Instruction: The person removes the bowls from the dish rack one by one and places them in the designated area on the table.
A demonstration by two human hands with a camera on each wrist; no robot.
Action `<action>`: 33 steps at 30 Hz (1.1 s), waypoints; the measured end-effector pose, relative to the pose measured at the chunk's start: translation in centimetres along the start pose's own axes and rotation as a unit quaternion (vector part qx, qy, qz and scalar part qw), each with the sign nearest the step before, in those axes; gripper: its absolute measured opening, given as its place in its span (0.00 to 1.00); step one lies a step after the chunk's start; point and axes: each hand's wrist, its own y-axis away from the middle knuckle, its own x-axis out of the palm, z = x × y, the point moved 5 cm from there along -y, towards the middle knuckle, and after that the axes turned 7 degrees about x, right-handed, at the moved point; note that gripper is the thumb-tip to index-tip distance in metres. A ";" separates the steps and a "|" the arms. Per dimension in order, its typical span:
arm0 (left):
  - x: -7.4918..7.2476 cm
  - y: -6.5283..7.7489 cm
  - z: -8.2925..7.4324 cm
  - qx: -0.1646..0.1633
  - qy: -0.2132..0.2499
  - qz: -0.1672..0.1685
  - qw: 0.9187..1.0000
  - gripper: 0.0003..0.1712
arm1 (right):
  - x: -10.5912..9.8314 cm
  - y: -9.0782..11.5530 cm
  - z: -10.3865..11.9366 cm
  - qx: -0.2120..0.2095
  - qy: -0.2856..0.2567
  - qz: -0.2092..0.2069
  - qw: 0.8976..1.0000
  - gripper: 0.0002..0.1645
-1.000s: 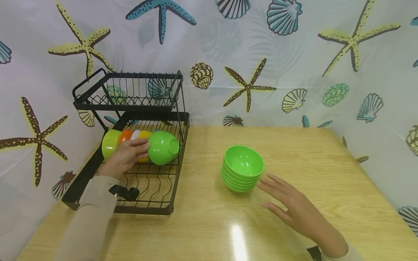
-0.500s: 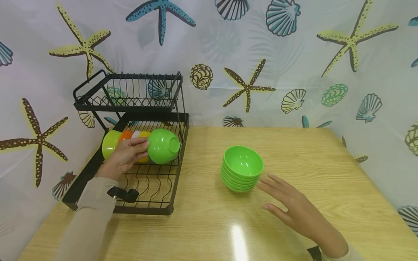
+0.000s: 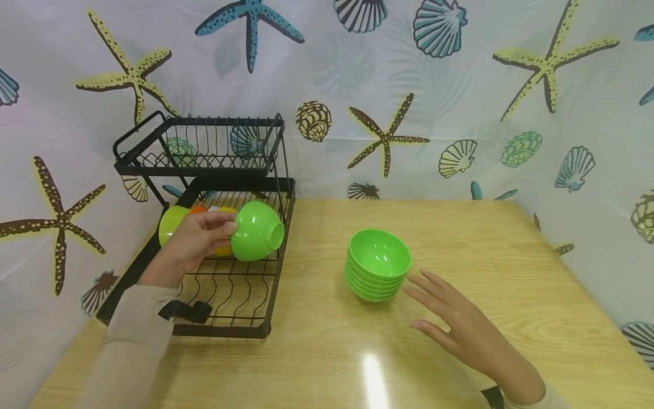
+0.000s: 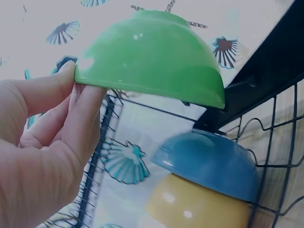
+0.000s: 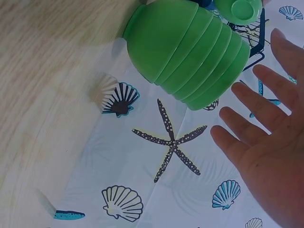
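My left hand [image 3: 186,245] pinches a green bowl [image 3: 254,233] by its rim, with the bowl on its side and its base facing right. In the left wrist view, a gap shows between this bowl and the blue bowl [image 4: 209,161] and yellow bowl [image 4: 197,202] in the rack. Behind the hand stand a lime-green bowl [image 3: 171,222], an orange bowl [image 3: 197,209] and a white one, partly hidden. My right hand [image 3: 457,321] is held with fingers spread beside a stack of green bowls [image 3: 373,281], close to its right side and holding nothing.
A black two-tier dish rack [image 3: 222,330] stands at the left of the wooden table [image 3: 327,363]. Its upper tier [image 3: 194,169] overhangs the rear of the lower one. A curtain [image 3: 327,68] with starfish and shells hangs behind and at the sides.
The green bowl in my left hand has shifted slightly right and turned a little, its base tilting further right. My left wrist has moved slightly left. The right hand stays nearly still.
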 end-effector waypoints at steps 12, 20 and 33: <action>2.9 3.1 -3.9 0.077 -0.142 0.038 0.986 0.23 | 0.1 -0.1 -0.2 0.013 0.003 0.010 1.000 0.39; 4.8 4.7 -5.2 0.090 -0.173 0.061 0.979 0.19 | 0.2 -0.2 0.0 0.000 -0.002 0.007 1.000 0.38; 9.6 7.6 -6.3 0.295 -0.157 0.117 0.935 0.13 | 0.1 -0.9 1.3 -0.044 -0.023 -0.022 0.999 0.33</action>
